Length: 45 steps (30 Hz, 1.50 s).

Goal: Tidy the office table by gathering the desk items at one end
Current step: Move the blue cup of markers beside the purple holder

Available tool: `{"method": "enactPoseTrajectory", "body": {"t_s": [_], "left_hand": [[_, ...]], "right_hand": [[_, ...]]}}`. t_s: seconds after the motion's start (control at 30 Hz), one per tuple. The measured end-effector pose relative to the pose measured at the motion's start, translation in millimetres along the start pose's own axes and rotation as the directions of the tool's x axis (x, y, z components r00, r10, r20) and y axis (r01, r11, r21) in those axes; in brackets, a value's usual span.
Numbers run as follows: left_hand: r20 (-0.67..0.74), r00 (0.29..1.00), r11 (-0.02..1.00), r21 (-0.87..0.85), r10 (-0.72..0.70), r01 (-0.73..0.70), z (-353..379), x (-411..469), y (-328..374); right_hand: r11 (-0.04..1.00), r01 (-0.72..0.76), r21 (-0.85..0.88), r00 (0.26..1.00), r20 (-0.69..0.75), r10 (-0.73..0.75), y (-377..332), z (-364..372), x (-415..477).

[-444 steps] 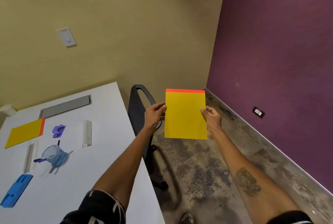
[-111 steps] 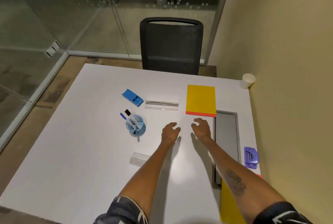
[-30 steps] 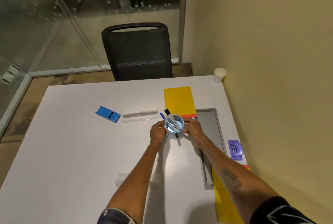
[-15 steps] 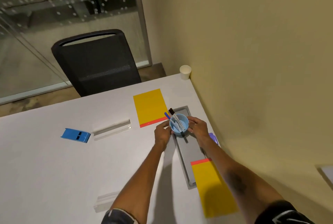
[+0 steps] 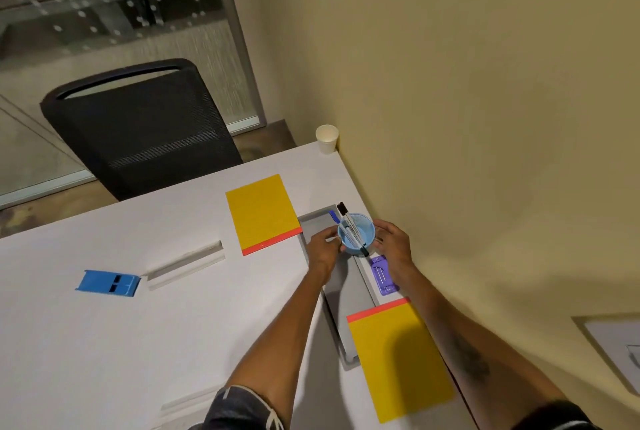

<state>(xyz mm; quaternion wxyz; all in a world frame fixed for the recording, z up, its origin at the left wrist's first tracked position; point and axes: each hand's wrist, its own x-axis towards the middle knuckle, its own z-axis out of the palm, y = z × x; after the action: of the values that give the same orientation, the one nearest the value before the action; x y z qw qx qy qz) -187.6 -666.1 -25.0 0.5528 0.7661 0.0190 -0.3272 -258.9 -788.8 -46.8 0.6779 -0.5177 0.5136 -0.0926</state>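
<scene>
I am cupping the blue pen cup (image 5: 356,237) between left hand (image 5: 322,249) and right hand (image 5: 393,243), fingers (image 5: 331,239) curled round its sides (markers leaning inside). I am judging it best lowered level, beside the purple punch (image 5: 382,273) below my right fingers.

Light-blue pen cup (image 5: 356,239), yellow red-edged notepads (image 5: 261,213), purple hole punch (image 5: 382,273), white table (image 5: 138,325).

We are in an office. Our white worktop (image 5: 104,343) has a grey cable hatch (image 5: 341,294) sunk into it. Yellow notepads (image 5: 261,213) and a purple hole punch (image 5: 382,273) lie on the worktop, and a blue pen cup (image 5: 367,243) of markers is at its wall side. Behind the worktop stands a black mesh-backed chair (image 5: 145,131), and farther behind the worktop runs a dotted glass partition (image 5: 121,14).
</scene>
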Motion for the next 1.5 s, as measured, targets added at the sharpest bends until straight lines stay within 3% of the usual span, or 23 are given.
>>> {"method": "enactPoseTrajectory", "body": {"t_s": [0.17, 0.57, 1.07, 1.5], "left_hand": [[0.025, 1.000, 0.999, 0.037, 0.010, -0.010, 18, 8, -1], [0.049, 0.998, 0.999, 0.042, -0.031, 0.029, 38, 20, -6], [0.065, 0.994, 0.994, -0.055, -0.086, 0.090, 45, 20, -10], [0.099, 0.992, 0.996, -0.009, -0.083, 0.084, 39, 11, -9]], "right_hand": [[0.999, 0.013, 0.050, 0.998, 0.055, -0.015, 3, -12, 1], [1.000, -0.016, -0.013, 0.990, 0.138, 0.018, 6, -20, 11], [0.999, 0.018, -0.040, 0.993, 0.120, -0.013, 7, -18, 13], [0.998, 0.062, -0.004, 0.986, 0.156, -0.060, 9, -23, 1]]}}
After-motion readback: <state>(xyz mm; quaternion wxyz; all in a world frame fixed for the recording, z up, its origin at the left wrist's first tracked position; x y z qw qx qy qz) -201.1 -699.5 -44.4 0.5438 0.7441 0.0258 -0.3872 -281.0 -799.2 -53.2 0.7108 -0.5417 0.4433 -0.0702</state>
